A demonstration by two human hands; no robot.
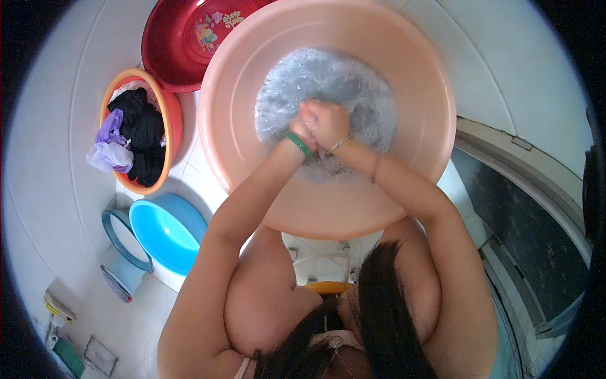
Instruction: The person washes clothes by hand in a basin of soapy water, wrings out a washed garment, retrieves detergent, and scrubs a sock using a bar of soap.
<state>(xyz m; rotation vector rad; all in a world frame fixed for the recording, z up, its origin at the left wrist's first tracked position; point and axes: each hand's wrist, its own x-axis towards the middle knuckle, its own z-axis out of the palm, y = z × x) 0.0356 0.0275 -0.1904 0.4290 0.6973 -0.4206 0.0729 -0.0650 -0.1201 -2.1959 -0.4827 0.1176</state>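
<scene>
Both my hands are together over the soapy water (pixel 278 101) in a large peach-coloured basin (pixel 221 95). My left hand (pixel 302 128), below a green bangle (pixel 298 144), is closed and pressed against the right one. Fingers of my right hand (pixel 331 122) are curled tightly beside it; a thin bracelet (pixel 341 141) circles that wrist. Whatever they grip between them, if anything, is hidden by the fingers. Suds and greyish water surround both hands, and nothing under the surface can be made out.
A red basin (pixel 173 54) with a flower print adjoins the peach one at upper left. Below it, an orange-rimmed tub (pixel 169 136) holds dark clothes (pixel 148 136) and a purple piece (pixel 112 128). A blue basin (pixel 165 234) stands on the tiled floor. Right is a dark panel (pixel 505 215).
</scene>
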